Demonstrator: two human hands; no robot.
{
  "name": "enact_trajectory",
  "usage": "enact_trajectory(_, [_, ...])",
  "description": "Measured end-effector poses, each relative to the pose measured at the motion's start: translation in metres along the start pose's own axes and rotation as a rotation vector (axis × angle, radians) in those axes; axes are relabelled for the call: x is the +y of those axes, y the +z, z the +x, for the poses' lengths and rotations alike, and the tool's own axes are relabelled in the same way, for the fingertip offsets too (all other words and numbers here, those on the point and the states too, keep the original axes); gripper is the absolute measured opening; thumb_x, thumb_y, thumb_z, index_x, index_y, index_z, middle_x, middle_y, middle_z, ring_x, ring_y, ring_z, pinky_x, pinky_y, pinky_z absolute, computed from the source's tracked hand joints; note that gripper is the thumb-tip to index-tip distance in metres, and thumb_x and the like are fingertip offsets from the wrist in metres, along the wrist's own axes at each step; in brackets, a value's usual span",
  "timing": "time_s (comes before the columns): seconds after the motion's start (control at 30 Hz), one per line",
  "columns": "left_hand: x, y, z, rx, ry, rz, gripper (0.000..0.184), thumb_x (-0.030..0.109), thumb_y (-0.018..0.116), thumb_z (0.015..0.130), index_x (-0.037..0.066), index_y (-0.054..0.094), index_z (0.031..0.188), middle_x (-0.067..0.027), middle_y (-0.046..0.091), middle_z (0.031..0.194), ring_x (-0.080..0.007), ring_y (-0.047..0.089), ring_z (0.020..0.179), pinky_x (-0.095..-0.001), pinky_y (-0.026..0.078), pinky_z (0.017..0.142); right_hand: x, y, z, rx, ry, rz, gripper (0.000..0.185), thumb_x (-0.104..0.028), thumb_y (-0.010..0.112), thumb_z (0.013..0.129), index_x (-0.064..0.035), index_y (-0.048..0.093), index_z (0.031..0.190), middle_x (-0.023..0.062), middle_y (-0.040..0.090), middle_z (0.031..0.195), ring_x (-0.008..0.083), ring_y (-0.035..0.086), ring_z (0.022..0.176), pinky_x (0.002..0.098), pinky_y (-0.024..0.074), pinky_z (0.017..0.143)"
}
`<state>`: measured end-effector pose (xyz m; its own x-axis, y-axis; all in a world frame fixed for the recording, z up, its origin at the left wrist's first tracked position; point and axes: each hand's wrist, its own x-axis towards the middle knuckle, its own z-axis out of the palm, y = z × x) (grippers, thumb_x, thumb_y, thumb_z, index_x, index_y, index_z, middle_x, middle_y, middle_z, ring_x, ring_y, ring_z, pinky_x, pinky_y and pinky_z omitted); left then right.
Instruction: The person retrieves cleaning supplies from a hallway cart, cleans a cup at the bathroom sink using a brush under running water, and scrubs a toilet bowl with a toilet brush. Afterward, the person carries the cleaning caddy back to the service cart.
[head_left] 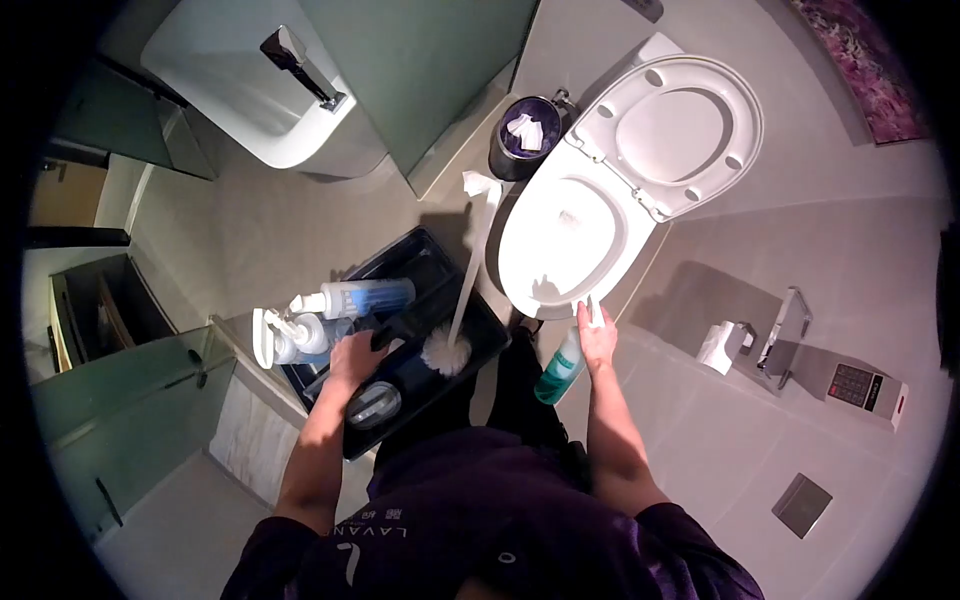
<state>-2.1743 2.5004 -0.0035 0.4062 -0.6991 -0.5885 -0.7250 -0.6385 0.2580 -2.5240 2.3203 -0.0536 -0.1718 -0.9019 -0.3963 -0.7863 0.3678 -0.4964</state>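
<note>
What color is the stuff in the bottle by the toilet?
Green liquid in the bottle; the head view shows it.

The clear bottle [559, 372] of green liquid tilts near the toilet [565, 235], and the black divided caddy [420, 262] carries white-topped bottles [368, 298].

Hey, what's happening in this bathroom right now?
Someone's right hand holds a green spray bottle by its top, at the front of the toilet, whose seat is raised. Their left hand grips the black caddy, which carries other bottles and a white brush, its head down inside.
</note>
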Motion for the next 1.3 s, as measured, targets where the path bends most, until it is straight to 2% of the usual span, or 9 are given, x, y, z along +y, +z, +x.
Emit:
enact_trajectory(0.03, [0.002, 0.001, 0.000, -0.007, -0.005, 0.014, 0.032, 0.038, 0.059, 0.074, 0.008, 0.062, 0.085, -0.0173, 0.062, 0.080, -0.0347, 0.060, 0.080, -0.0443, 0.047, 0.071, -0.001, 0.003, 0.003, 0.070, 0.036, -0.052, 0.060, -0.054, 0.056, 0.073, -0.0045, 0.059, 0.107, 0.0195, 0.061, 0.097, 0.0336, 0.057, 0.096, 0.0376, 0.0428, 0.084])
enact_trajectory(0.13, [0.009, -0.003, -0.002, -0.004, 0.020, -0.003, 0.031, 0.036, 0.059, 0.073, 0.008, 0.062, 0.087, -0.0175, 0.062, 0.081, -0.0348, 0.060, 0.081, -0.0438, 0.047, 0.071, -0.006, -0.006, 0.010, -0.065, 0.144, -0.043, 0.061, -0.054, 0.056, 0.073, -0.0036, 0.059, 0.107, 0.0203, 0.061, 0.098, 0.0330, 0.057, 0.097, 0.0377, 0.0426, 0.085])
enact_trajectory(0.33, [0.016, 0.003, 0.006, -0.025, 0.064, 0.027, 0.029, 0.034, 0.059, 0.074, 0.009, 0.063, 0.087, -0.0173, 0.062, 0.080, -0.0345, 0.060, 0.080, -0.0431, 0.047, 0.071, -0.007, -0.008, 0.005, -0.016, -0.028, -0.027, 0.055, -0.057, 0.052, 0.074, -0.0110, 0.060, 0.104, 0.0183, 0.060, 0.099, 0.0342, 0.055, 0.098, 0.0404, 0.0426, 0.084])
enact_trajectory(0.53, [0.026, 0.004, 0.008, -0.007, 0.143, 0.043, 0.028, 0.034, 0.060, 0.073, 0.008, 0.063, 0.084, -0.0169, 0.062, 0.078, -0.0345, 0.060, 0.078, -0.0430, 0.048, 0.068, -0.020, -0.024, -0.006, -0.083, -0.016, -0.042, 0.054, -0.055, 0.053, 0.075, -0.0104, 0.060, 0.103, 0.0178, 0.061, 0.097, 0.0342, 0.056, 0.095, 0.0406, 0.0431, 0.083])
enact_trajectory(0.63, [0.031, 0.005, 0.009, 0.000, 0.147, 0.056, 0.028, 0.034, 0.061, 0.073, 0.008, 0.063, 0.083, -0.0170, 0.062, 0.077, -0.0344, 0.060, 0.077, -0.0432, 0.048, 0.068, -0.014, -0.021, -0.008, -0.038, -0.085, -0.038, 0.051, -0.053, 0.053, 0.075, -0.0107, 0.061, 0.101, 0.0183, 0.062, 0.095, 0.0347, 0.057, 0.092, 0.0415, 0.0441, 0.081])
enact_trajectory(0.77, [0.026, 0.011, 0.012, 0.016, 0.194, 0.080, 0.028, 0.032, 0.063, 0.071, 0.007, 0.062, 0.082, -0.0173, 0.062, 0.077, -0.0341, 0.060, 0.077, -0.0437, 0.047, 0.068, -0.014, -0.014, -0.003, 0.040, -0.013, -0.133, 0.047, -0.051, 0.053, 0.076, -0.0122, 0.061, 0.101, 0.0189, 0.062, 0.093, 0.0349, 0.058, 0.090, 0.0426, 0.0452, 0.078])
enact_trajectory(1.13, [0.029, 0.010, 0.014, 0.002, 0.169, 0.044, 0.026, 0.027, 0.066, 0.069, 0.007, 0.063, 0.084, -0.0180, 0.062, 0.078, -0.0353, 0.060, 0.079, -0.0439, 0.047, 0.071, -0.015, -0.011, 0.002, 0.004, -0.036, -0.162, 0.048, -0.049, 0.052, 0.077, -0.0099, 0.060, 0.104, 0.0191, 0.061, 0.092, 0.0355, 0.057, 0.091, 0.0414, 0.0440, 0.080])
enact_trajectory(1.23, [0.030, 0.011, 0.015, -0.009, 0.150, 0.027, 0.026, 0.028, 0.066, 0.069, 0.007, 0.063, 0.084, -0.0179, 0.062, 0.079, -0.0358, 0.059, 0.081, -0.0442, 0.047, 0.072, -0.021, -0.015, -0.005, 0.021, -0.108, -0.064, 0.042, -0.048, 0.053, 0.077, -0.0096, 0.061, 0.092, 0.0202, 0.062, 0.084, 0.0374, 0.058, 0.086, 0.0441, 0.0455, 0.076])
enact_trajectory(1.3, [0.030, 0.011, 0.016, -0.010, 0.148, 0.022, 0.026, 0.029, 0.066, 0.070, 0.007, 0.063, 0.085, -0.0178, 0.062, 0.080, -0.0359, 0.059, 0.081, -0.0443, 0.047, 0.072, -0.021, -0.013, -0.003, 0.041, -0.099, -0.077, 0.041, -0.047, 0.053, 0.077, -0.0095, 0.061, 0.092, 0.0190, 0.062, 0.084, 0.0369, 0.058, 0.085, 0.0441, 0.0455, 0.075])
